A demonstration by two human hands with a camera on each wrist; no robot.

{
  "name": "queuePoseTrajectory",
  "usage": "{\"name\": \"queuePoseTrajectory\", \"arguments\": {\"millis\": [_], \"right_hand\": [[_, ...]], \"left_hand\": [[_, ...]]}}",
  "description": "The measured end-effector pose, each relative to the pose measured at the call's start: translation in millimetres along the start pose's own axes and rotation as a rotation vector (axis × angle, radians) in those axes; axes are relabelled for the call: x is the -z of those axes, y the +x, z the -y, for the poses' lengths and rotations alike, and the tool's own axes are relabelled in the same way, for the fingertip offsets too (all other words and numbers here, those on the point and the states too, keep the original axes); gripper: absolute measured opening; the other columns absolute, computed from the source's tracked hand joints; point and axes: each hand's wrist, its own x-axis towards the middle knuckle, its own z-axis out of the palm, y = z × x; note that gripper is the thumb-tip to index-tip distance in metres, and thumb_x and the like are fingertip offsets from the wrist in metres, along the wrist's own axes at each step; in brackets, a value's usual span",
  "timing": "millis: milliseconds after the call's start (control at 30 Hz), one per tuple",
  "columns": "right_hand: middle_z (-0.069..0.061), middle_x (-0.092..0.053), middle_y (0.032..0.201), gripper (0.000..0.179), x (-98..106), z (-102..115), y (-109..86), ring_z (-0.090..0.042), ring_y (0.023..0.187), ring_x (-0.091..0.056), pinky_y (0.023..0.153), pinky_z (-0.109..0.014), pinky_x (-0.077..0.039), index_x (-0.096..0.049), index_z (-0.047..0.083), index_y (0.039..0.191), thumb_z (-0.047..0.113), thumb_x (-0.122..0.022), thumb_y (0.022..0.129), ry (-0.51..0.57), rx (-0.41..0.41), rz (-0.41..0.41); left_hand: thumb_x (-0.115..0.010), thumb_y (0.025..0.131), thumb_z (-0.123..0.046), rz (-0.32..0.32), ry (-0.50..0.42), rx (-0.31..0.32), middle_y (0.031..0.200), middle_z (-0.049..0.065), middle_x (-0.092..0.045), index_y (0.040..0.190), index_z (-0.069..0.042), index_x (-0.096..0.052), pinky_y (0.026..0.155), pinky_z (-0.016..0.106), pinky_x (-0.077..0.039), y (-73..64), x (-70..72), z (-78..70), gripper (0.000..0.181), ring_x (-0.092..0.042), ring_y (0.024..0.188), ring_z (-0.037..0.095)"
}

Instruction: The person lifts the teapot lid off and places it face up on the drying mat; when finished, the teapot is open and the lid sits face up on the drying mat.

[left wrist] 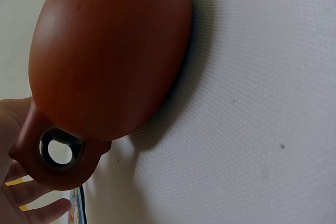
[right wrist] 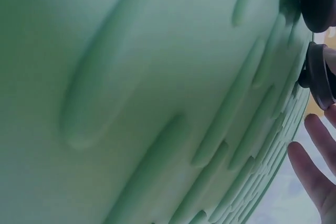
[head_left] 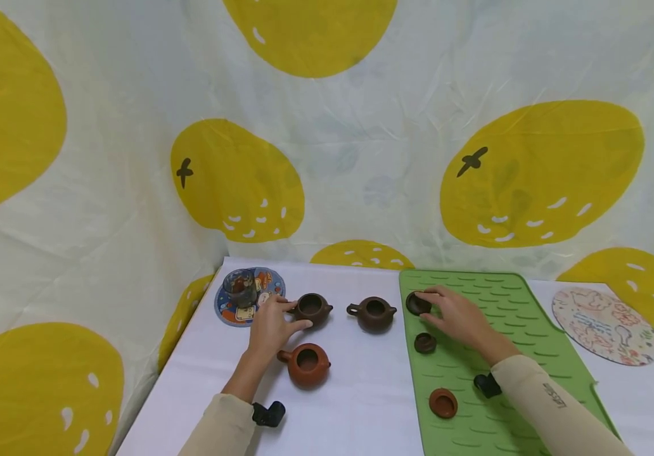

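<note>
My left hand [head_left: 271,326] is at the handle side of a dark brown teapot [head_left: 312,309]. Its thumb stretches along the front of the pot, the fingers apart behind the handle. Nearer me sits a reddish-brown teapot [head_left: 308,366], whose handle [left wrist: 58,174] overlaps the spread fingers in the left wrist view. At the green mat's far left corner, my right hand [head_left: 457,315] pinches a dark lid [head_left: 419,303] at its rim between thumb and finger; the other fingers extend past it in the right wrist view. All three teapots are lidless, including another dark one [head_left: 375,314].
On the green ridged mat [head_left: 492,380] lie another dark lid [head_left: 425,342] and a reddish-brown lid [head_left: 443,403]. A glass [head_left: 240,288] stands on a round blue patterned coaster [head_left: 270,280] at the far left. Right of the mat lies a pale patterned oval pad [head_left: 603,326].
</note>
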Motion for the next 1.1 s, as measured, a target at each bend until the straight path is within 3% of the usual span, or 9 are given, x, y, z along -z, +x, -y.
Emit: {"name": "queuePoseTrajectory", "arguments": {"millis": [133,233,433,667,933,1100], "right_hand": [[-0.014,-0.063,0.138,0.053,-2.3,-0.5,1.3,-0.034,0.109,-0.068,0.061,-0.037,-0.055,-0.064,0.017,0.139,0.03,-0.079,0.09,-0.048,0.04,-0.012],[-0.013,-0.064,0.137,0.053,-4.1,-0.8,1.1,-0.036,0.117,-0.065,0.071,-0.044,-0.059,-0.065,0.017,0.137,0.028,-0.081,0.088,-0.087,0.087,-0.041],[-0.009,-0.067,0.132,0.05,-6.7,-0.1,0.7,-0.034,0.111,-0.066,0.072,-0.044,-0.06,-0.069,0.018,0.132,0.022,-0.083,0.085,-0.145,0.157,-0.097],[-0.01,-0.068,0.129,0.046,-9.5,-1.7,1.5,-0.034,0.106,-0.067,0.069,-0.044,-0.059,-0.071,0.016,0.129,0.009,-0.081,0.085,-0.126,0.173,-0.133],[-0.011,-0.069,0.127,0.044,-8.0,0.5,2.5,-0.033,0.105,-0.068,0.073,-0.046,-0.06,-0.072,0.015,0.128,0.009,-0.081,0.085,-0.108,0.174,-0.152],[-0.011,-0.069,0.127,0.043,-6.8,2.2,2.9,-0.034,0.105,-0.068,0.071,-0.045,-0.06,-0.072,0.015,0.127,0.009,-0.081,0.086,-0.111,0.165,-0.136]], "left_hand": [[-0.094,0.067,-0.047,-0.001,-0.001,0.0,0.115,0.009,-0.071,0.117,-0.013,-0.078,0.081,0.043,-0.059,0.5,-0.7,1.0,0.063,-0.068,0.103,0.028],[-0.094,0.066,-0.046,-0.007,-0.002,-0.003,0.115,0.009,-0.071,0.117,-0.013,-0.078,0.081,0.043,-0.059,0.4,-1.5,1.1,0.063,-0.068,0.103,0.028],[-0.094,0.067,-0.046,-0.009,0.003,-0.003,0.114,0.009,-0.071,0.118,-0.013,-0.078,0.082,0.043,-0.059,0.6,-1.4,0.4,0.062,-0.068,0.103,0.028],[-0.093,0.068,-0.047,-0.01,0.007,-0.011,0.113,0.008,-0.071,0.118,-0.013,-0.078,0.081,0.042,-0.059,0.6,-1.0,0.5,0.062,-0.068,0.102,0.027],[-0.093,0.068,-0.047,-0.014,0.01,-0.03,0.112,0.009,-0.072,0.117,-0.011,-0.078,0.079,0.042,-0.058,1.0,-0.6,1.5,0.062,-0.068,0.101,0.027],[-0.093,0.067,-0.047,-0.011,0.014,-0.008,0.114,0.009,-0.072,0.117,-0.013,-0.078,0.081,0.043,-0.059,0.5,-0.6,0.1,0.062,-0.068,0.103,0.028]]}}
